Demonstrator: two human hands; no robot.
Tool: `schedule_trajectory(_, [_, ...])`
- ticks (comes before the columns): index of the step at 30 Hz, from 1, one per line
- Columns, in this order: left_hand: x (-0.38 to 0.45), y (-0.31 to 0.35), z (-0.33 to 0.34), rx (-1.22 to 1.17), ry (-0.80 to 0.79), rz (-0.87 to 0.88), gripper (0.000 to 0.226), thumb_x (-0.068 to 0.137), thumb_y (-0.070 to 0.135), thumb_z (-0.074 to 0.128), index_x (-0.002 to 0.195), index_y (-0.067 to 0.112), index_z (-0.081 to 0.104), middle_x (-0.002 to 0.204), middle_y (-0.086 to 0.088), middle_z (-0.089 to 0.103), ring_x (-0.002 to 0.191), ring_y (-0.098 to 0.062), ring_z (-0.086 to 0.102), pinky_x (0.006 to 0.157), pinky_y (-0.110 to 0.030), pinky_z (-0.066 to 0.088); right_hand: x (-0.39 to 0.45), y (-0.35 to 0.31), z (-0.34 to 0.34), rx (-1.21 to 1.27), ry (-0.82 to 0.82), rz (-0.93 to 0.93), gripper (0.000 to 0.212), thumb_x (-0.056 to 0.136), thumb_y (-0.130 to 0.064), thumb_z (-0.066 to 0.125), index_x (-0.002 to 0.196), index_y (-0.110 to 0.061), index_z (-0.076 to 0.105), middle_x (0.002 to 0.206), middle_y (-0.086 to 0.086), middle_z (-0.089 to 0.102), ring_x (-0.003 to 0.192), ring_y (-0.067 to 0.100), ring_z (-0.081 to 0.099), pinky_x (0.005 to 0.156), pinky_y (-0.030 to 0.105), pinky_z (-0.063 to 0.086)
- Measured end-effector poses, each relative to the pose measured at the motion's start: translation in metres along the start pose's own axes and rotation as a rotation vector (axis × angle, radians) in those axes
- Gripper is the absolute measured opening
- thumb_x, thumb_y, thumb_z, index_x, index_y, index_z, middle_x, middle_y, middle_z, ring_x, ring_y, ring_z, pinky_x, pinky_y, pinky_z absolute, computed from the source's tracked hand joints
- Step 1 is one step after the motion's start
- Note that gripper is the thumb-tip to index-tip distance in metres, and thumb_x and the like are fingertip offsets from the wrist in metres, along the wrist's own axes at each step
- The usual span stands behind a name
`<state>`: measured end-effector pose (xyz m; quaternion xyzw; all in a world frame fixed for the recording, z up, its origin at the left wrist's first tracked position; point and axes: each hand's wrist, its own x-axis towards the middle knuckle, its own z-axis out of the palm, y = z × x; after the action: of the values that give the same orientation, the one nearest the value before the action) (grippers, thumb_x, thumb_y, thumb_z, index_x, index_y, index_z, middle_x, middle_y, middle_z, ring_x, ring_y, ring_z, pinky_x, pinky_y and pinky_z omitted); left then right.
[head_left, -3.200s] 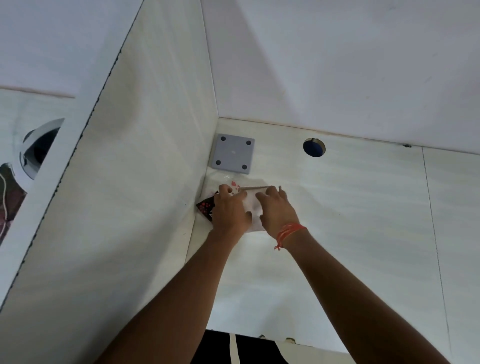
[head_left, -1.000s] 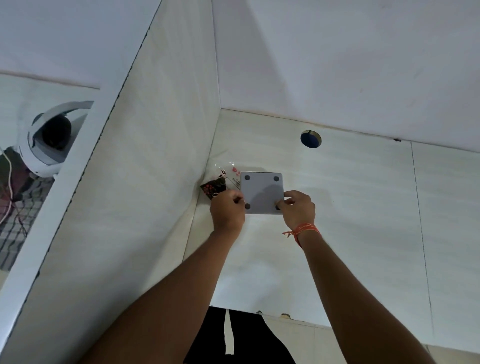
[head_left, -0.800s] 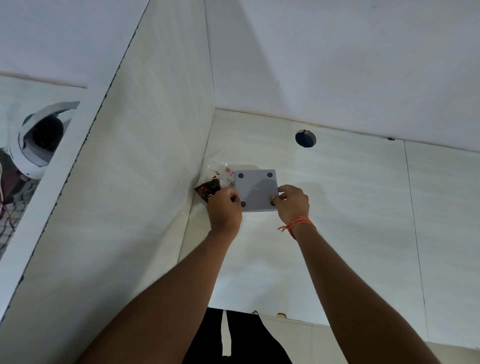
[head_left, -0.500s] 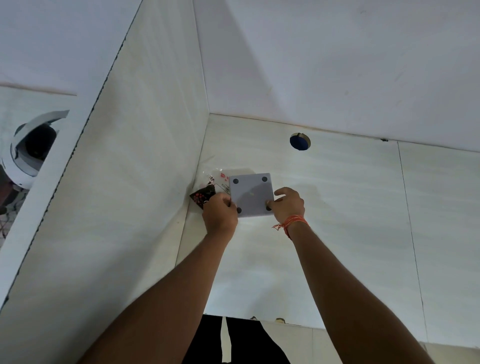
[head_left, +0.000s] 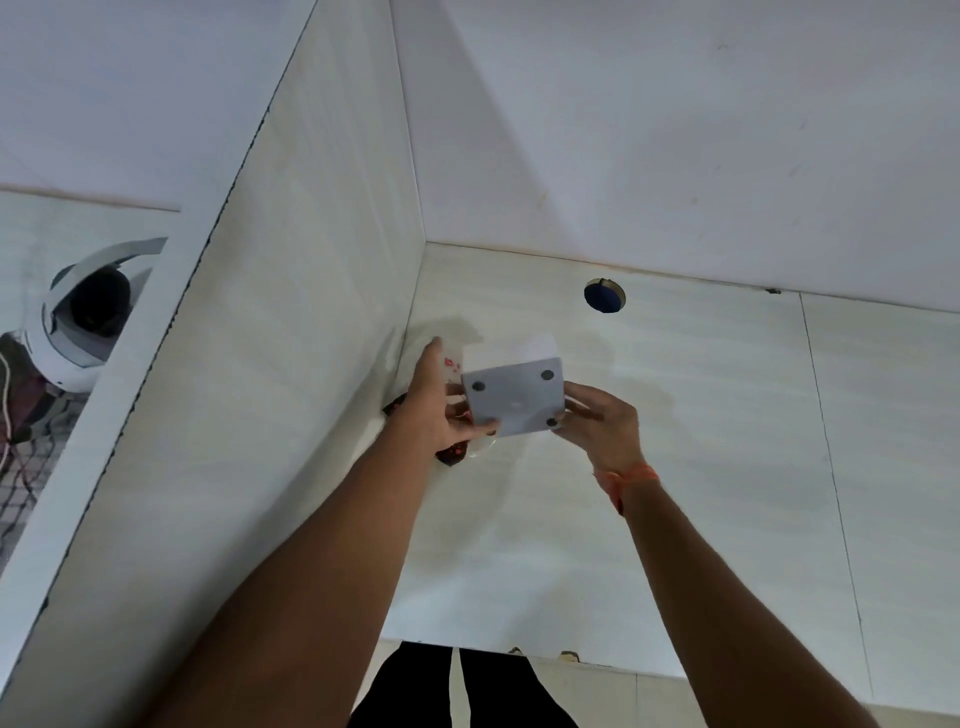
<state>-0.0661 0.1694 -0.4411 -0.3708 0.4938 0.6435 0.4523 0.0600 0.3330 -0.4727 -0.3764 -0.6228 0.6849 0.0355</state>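
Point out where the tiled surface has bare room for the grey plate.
Bare: between the round hole and the grout line, right of the right hand, and the tile below both hands. Crowded: the wall corner, where the packet lies behind the left hand and grey plate.

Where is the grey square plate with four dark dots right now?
Head view, centre: the grey square plate is held between the left hand and right hand, in front of the tiled wall, below-left of the round hole.
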Motion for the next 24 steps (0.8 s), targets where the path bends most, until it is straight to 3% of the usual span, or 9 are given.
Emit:
schedule_trajectory(2, [0.001,0.004,0.001,-0.075,-0.025,0.016,0.065,0.075,0.060,0.069,0.113,0.009,0.057,0.113,-0.019,0.060,0.107,-0.041,0.059,0.080,-0.062,0.056,-0.006,0.004,-0.005,0.062,0.023,-0.165,0.042,0.073,0.022,0.063,0.098,-0.009,0.078,0.115,0.014,0.072,0.114,0.029,0.066,0.095,0.043,0.054])
schedule_trajectory(5, [0.001,-0.001,0.011,0.004,0.065,0.139,0.037,0.074,0.033,0.073,0.098,0.010,0.058,0.099,-0.013,0.059,0.094,-0.031,0.061,0.080,-0.052,0.058,-0.004,0.001,0.001,0.162,0.053,-0.234,0.033,0.079,0.017,0.064,0.082,-0.012,0.079,0.116,0.016,0.071,0.115,0.030,0.065,0.096,0.043,0.052])
schedule_trajectory(8, [0.002,-0.012,0.017,-0.042,0.145,0.369,0.022,0.071,0.021,0.075,0.083,0.011,0.060,0.081,-0.008,0.060,0.080,-0.029,0.058,0.073,-0.043,0.052,-0.005,-0.022,0.017,0.369,0.056,-0.004,0.010,0.091,-0.010,0.065,0.101,-0.009,0.067,0.114,0.014,0.066,0.103,0.028,0.064,0.085,0.045,0.053])
schedule_trajectory(11, [0.003,-0.023,0.018,-0.034,0.098,0.590,0.021,0.066,0.021,0.074,0.083,0.016,0.062,0.080,-0.001,0.064,0.081,-0.027,0.058,0.069,-0.043,0.044,0.006,-0.039,0.024,0.417,-0.029,0.325,0.033,0.091,-0.043,0.064,0.107,-0.014,0.064,0.113,0.012,0.064,0.101,0.032,0.062,0.089,0.051,0.057])
schedule_trajectory(14, [0.003,-0.022,0.022,0.018,0.053,0.629,0.013,0.079,0.020,0.068,0.092,0.017,0.067,0.086,0.000,0.065,0.081,-0.022,0.059,0.075,-0.041,0.047,0.014,-0.044,0.029,0.412,-0.024,0.262,0.019,0.093,-0.031,0.063,0.097,-0.012,0.066,0.103,0.010,0.065,0.095,0.030,0.062,0.087,0.049,0.053])
schedule_trajectory(17, [0.004,-0.014,0.024,0.074,-0.001,0.500,0.008,0.089,0.023,0.065,0.082,0.018,0.066,0.083,-0.001,0.061,0.078,-0.018,0.057,0.085,-0.047,0.051,0.024,-0.042,0.031,0.419,0.034,0.150,0.017,0.093,-0.026,0.064,0.098,-0.010,0.064,0.090,0.003,0.064,0.084,0.023,0.061,0.077,0.042,0.052])
schedule_trajectory(21, [0.016,0.005,0.030,0.229,0.137,0.556,0.027,0.088,0.041,0.065,0.070,0.022,0.061,0.083,-0.003,0.062,0.092,-0.030,0.062,0.093,-0.049,0.053,0.037,-0.042,0.030,0.383,-0.018,0.257,0.059,0.085,-0.029,0.073,0.134,-0.018,0.042,0.111,0.008,0.061,0.093,0.027,0.064,0.075,0.044,0.057])
schedule_trajectory(22, [0.021,0.013,0.031,0.268,0.154,0.557,0.028,0.086,0.044,0.066,0.074,0.019,0.064,0.088,-0.005,0.064,0.100,-0.034,0.063,0.095,-0.050,0.053,0.041,-0.044,0.027,0.333,-0.065,0.271,0.058,0.085,-0.026,0.072,0.131,-0.025,0.038,0.114,0.008,0.060,0.095,0.027,0.064,0.074,0.045,0.058])
schedule_trajectory(24, [0.030,0.032,0.030,0.332,0.067,0.489,0.039,0.085,0.042,0.068,0.105,0.008,0.067,0.109,-0.014,0.065,0.109,-0.036,0.061,0.091,-0.048,0.055,0.053,-0.048,0.016,0.223,-0.160,0.267,0.048,0.086,-0.023,0.070,0.127,-0.023,0.044,0.115,0.009,0.059,0.097,0.029,0.064,0.072,0.044,0.059])
